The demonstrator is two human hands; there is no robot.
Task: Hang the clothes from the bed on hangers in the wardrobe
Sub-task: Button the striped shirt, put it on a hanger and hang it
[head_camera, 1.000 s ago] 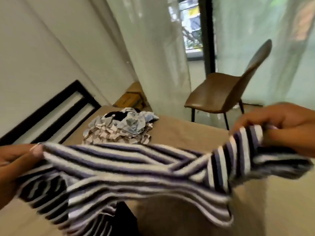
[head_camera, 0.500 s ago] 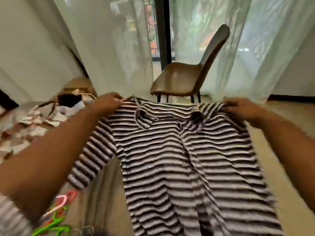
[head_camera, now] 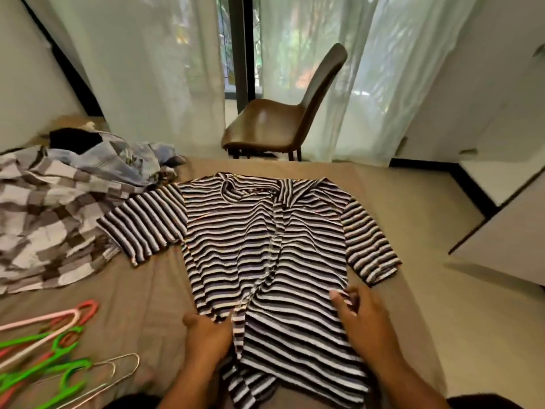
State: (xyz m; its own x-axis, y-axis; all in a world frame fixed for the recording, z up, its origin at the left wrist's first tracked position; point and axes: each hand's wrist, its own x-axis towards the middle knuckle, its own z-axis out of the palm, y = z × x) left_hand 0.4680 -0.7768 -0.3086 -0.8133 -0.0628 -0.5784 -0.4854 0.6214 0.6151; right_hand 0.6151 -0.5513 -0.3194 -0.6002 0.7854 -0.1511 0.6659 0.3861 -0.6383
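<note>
A black-and-white striped shirt lies spread flat on the tan bed, collar toward the far edge and both sleeves out to the sides. My left hand grips the shirt's lower left part, fingers tucked into the fabric. My right hand pinches the lower right side between thumb and curled fingers. A pile of clothes, with a checked shirt and a blue denim piece, sits at the left of the bed. Pink, green and metal hangers lie at the bed's near left.
A brown chair stands past the foot of the bed, in front of sheer curtains and a window. White cabinet fronts line the right side. A cardboard box sits at the far left.
The shirt, held up by its shoulders half a second ago, now lies flat on the bed. Both hands have moved from the shoulders down to the lower part.
</note>
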